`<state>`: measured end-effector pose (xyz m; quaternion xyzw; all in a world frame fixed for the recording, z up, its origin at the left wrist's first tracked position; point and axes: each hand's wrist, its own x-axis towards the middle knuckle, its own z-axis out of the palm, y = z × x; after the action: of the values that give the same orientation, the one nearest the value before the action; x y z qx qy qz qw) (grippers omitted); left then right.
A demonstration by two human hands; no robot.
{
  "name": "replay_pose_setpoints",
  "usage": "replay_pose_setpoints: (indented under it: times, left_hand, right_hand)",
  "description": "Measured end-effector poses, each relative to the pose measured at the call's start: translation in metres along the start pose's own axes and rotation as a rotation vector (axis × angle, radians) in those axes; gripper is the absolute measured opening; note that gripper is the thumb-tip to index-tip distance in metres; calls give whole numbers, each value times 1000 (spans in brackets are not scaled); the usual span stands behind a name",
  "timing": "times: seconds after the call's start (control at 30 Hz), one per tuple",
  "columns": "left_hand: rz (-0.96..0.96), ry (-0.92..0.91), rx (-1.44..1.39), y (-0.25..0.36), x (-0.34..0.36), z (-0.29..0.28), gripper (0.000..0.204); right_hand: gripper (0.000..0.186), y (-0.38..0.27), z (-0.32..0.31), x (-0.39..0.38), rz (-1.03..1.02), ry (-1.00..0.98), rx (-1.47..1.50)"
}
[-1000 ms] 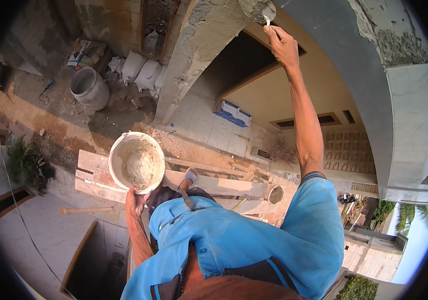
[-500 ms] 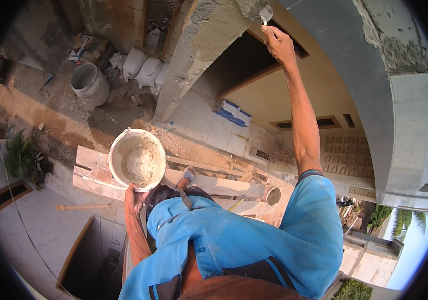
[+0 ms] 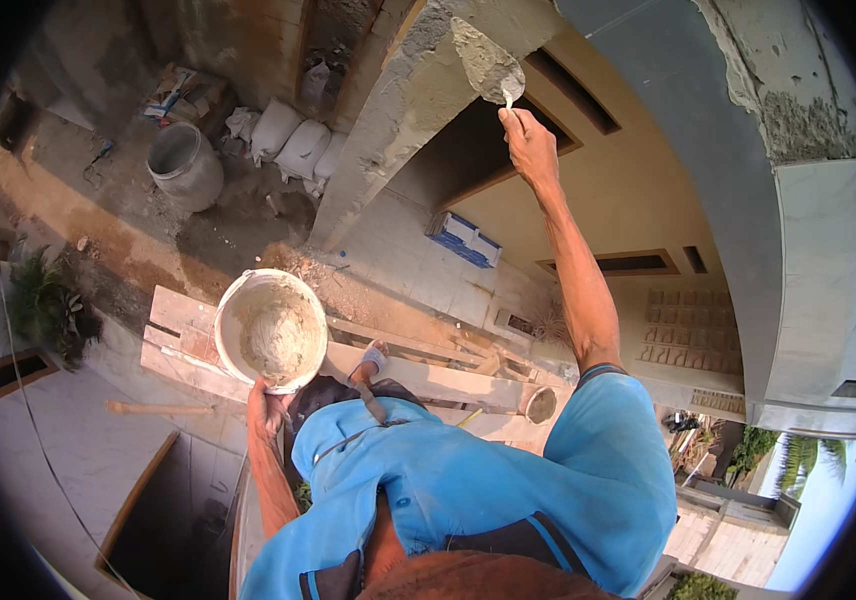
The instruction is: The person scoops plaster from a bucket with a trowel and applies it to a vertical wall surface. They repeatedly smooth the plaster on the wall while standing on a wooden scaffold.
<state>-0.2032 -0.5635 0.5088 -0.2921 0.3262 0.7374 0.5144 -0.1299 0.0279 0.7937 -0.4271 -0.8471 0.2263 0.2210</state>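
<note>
My bucket (image 3: pixel 232 330) looks like pale, matt plastic, its inside smeared with thick, damp-looking mortar (image 3: pixel 283 338), and the same gritty grey paste coats the blade of my trowel (image 3: pixel 490 68). Along the beam (image 3: pixel 373 150) the plaster is rough and ridged, while the broad grey band (image 3: pixel 673 130) looks smooth and matt and the pale veined panel (image 3: pixel 833 265) like polished stone. My blue shirt (image 3: pixel 458 465) is soft, creased, matt cloth, the plank (image 3: pixel 186 335) is dusty, stained wood, and the sacks (image 3: pixel 278 128) have a dull, wrinkled skin.
</note>
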Motion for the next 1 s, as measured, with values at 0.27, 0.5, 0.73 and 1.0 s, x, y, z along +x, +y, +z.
replay_pose_setpoints:
  times: [0.27, 0.5, 0.73, 1.0]
  left_hand:
    - [-20, 16, 13, 4, 0, 10, 54]
    - [-29, 4, 15, 4, 4, 7, 46]
    - [-29, 90, 25, 5, 0, 14, 47]
    - [-9, 90, 53, 3, 8, -8, 51]
  right_hand:
    - [55, -46, -45, 52, -60, 111, 39]
    - [58, -28, -17, 53, 54, -104, 107]
    - [57, 71, 53, 40, 217, -245, -50]
    - [65, 96, 3, 28, 116, -211, -226]
